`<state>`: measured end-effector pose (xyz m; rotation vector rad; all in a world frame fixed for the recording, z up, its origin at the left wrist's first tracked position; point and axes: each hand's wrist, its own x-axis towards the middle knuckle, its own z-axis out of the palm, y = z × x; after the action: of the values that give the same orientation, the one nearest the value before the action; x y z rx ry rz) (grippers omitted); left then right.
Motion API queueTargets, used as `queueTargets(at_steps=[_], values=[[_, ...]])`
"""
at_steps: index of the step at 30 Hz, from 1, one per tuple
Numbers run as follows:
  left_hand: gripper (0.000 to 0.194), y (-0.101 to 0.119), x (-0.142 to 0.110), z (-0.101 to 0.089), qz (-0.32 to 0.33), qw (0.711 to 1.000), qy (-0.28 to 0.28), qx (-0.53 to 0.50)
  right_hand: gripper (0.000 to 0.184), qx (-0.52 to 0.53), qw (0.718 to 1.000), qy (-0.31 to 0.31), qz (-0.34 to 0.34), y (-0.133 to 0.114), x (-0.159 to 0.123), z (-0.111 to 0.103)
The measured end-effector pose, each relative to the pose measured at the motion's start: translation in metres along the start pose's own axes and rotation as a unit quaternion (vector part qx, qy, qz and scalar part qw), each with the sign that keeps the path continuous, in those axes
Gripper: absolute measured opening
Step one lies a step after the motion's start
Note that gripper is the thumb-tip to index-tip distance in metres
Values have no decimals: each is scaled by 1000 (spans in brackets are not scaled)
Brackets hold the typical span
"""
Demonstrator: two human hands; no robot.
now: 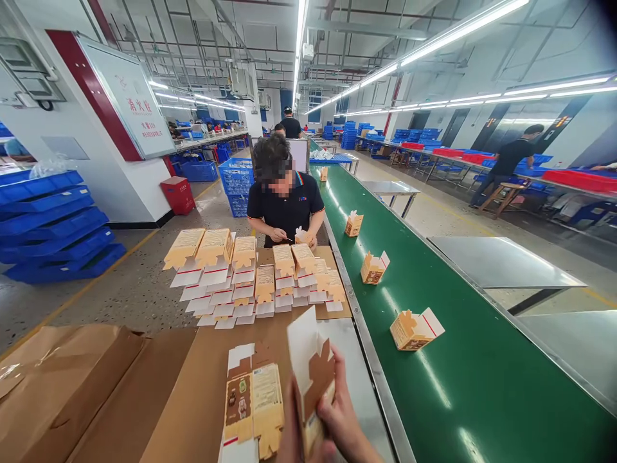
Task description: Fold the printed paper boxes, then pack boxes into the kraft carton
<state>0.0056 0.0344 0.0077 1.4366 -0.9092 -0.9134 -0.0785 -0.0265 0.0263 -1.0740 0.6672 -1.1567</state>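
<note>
Low in the head view, a small folding carton (315, 379) is held upright between my hands, its white and brown flaps standing up. My right hand (343, 415) grips the carton's right side, thumb across its near face. Against the carton's left side is my left hand (290, 424), partly blurred and cut by the bottom edge; its fingers are closed around the box. Just left of my hands, flat printed cartons (254, 399) in tan and brown lie on the brown cardboard table cover (193, 392).
Stacked cartons (222, 276) line the table's far side, where a co-worker (284, 199) handles another. A green conveyor belt (463, 386) on the right carries several open cartons (417, 329). Brown paper packaging (62, 386) lies at left, with blue crates (53, 225) beyond.
</note>
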Motion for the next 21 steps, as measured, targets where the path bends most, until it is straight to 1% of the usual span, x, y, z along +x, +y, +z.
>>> queueTargets(at_steps=[1,3,4,5,6,7,8,10,12,13,15,17,19,20,21], values=[[92,5,1,2,26,999,19,-4,79,-7,1000,2,-9,-2,-1,-2],[71,15,4,3,95,993,68,-8,61,-10,999,-1,-35,-4,-5,-4],[59,19,6,3,128,988,86,-13,55,-5,999,-12,-47,-4,-6,-4],[50,22,7,3,155,983,93,-21,53,1,998,-26,-53,-4,-8,-3],[45,25,7,3,170,981,87,-30,51,4,998,-41,-54,-5,-9,-2],[45,27,7,3,173,981,77,-38,51,0,998,-49,-49,-5,-11,0],[46,28,7,2,163,984,68,-40,49,-9,998,-50,-41,-5,-12,1],[46,30,5,2,116,991,62,-19,44,-25,999,-23,-24,-6,-16,4],[39,31,4,1,69,995,71,6,39,-16,1000,7,-7,-6,-20,5],[35,31,4,1,59,995,78,8,38,-9,1000,19,-3,-6,-21,4],[31,29,6,1,67,993,92,-1,34,-27,999,32,-18,-5,-22,2],[29,24,9,0,92,991,98,18,22,-87,994,35,-63,-3,-21,-1],[26,17,12,-3,111,988,83,69,11,-153,983,30,-96,0,-17,-4],[24,13,13,-4,114,987,70,92,12,-180,978,28,-98,2,-15,-6],[24,9,14,-6,112,987,57,103,16,-202,975,25,-91,3,-14,-7]])
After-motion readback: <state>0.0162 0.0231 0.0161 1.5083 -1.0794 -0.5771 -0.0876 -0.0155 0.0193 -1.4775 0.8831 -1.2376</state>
